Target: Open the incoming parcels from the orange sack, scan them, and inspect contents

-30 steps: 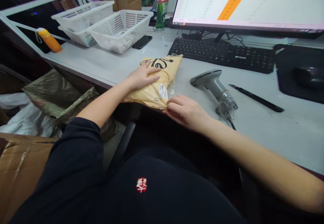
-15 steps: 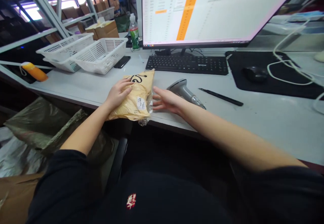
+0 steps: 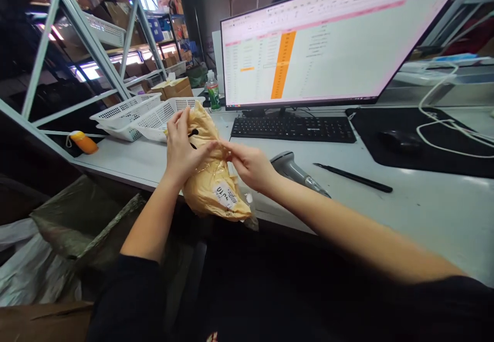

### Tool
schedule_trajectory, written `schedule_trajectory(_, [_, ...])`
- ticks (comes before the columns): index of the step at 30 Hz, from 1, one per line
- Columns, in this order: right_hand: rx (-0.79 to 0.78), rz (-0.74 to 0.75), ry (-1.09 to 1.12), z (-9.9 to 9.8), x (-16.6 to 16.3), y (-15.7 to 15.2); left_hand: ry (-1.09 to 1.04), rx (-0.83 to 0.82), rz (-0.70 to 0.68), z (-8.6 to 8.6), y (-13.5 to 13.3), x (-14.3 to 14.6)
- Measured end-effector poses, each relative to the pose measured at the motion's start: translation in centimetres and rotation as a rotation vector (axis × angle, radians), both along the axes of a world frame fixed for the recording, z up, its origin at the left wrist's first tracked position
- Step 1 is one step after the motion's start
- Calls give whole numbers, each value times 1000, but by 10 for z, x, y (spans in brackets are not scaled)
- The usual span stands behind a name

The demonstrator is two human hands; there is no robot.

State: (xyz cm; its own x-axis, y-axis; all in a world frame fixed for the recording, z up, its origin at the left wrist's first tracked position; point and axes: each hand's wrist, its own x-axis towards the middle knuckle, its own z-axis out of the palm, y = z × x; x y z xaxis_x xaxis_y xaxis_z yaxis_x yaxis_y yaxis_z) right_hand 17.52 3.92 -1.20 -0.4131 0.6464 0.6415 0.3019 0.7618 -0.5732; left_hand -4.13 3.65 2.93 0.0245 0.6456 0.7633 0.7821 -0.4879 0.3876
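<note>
A yellow plastic-wrapped package [image 3: 214, 187] with a white label and black markings is lifted off the grey desk [image 3: 405, 198], tilted upright. My left hand [image 3: 183, 149] grips its upper left side, fingers wrapped round it. My right hand [image 3: 249, 166] pinches the package's right edge near the middle. A grey barcode scanner [image 3: 295, 171] lies on the desk just right of my right hand.
White mesh baskets [image 3: 131, 118] stand at the back left. A black keyboard [image 3: 293, 128], a large monitor [image 3: 328, 48], a black pen [image 3: 353, 177], a mouse [image 3: 399, 141] on a black mat and a white cable [image 3: 443, 125] lie to the right. Bags [image 3: 73, 218] sit below left.
The package lay flat on the desk under my left hand; now both hands hold it raised and tilted. My right hand went from open beside it to pinching it. The view tilted upward.
</note>
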Motion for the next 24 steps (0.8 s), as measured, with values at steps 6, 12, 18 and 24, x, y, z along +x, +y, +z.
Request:
schedule_trajectory(6, [-61, 110, -40, 42, 23, -3, -156, -106, -114, 20, -14, -18])
schedule_trajectory(12, [-201, 370, -464, 98, 57, 12, -218, -64, -42, 8, -15, -15])
schedule_trajectory(18, [139, -129, -513, 98, 9, 0, -257, 19, -84, 8, -14, 5])
schedule_trajectory(24, [211, -366, -387, 86, 7, 7, -400, 25, -163, -1, -17, -1])
